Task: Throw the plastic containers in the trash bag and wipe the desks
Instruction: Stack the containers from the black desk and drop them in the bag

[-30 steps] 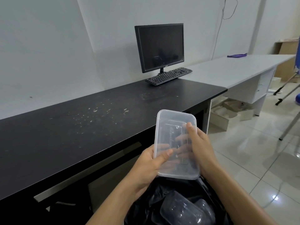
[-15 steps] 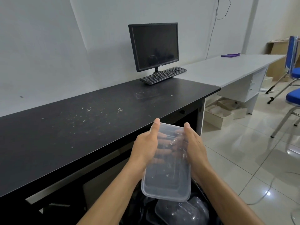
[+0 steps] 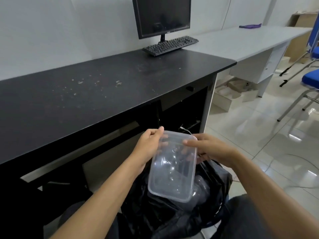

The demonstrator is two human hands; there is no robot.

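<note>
A clear plastic container (image 3: pixel 172 171) hangs tilted over the mouth of a black trash bag (image 3: pixel 174 214), its lower end inside the opening. My left hand (image 3: pixel 149 147) grips its upper left corner, thumb on top. My right hand (image 3: pixel 209 150) holds the upper right edge, fingers behind the plastic. Another clear container (image 3: pixel 201 187) lies inside the bag beneath it. The black desk (image 3: pixel 89 94) carries scattered pale crumbs (image 3: pixel 96 83). A white desk (image 3: pixel 245 40) adjoins it on the right.
A monitor (image 3: pixel 163 16) and keyboard (image 3: pixel 170 45) stand at the back of the black desk. A purple cloth (image 3: pixel 250 26) lies on the far end of the white desk. Blue chairs (image 3: pixel 310 80) stand on the tiled floor at right; cardboard boxes (image 3: pixel 231 94) sit under the white desk.
Both hands have lowered the container from chest height down into the trash bag's opening. The view has tipped downward, showing more of the bag.
</note>
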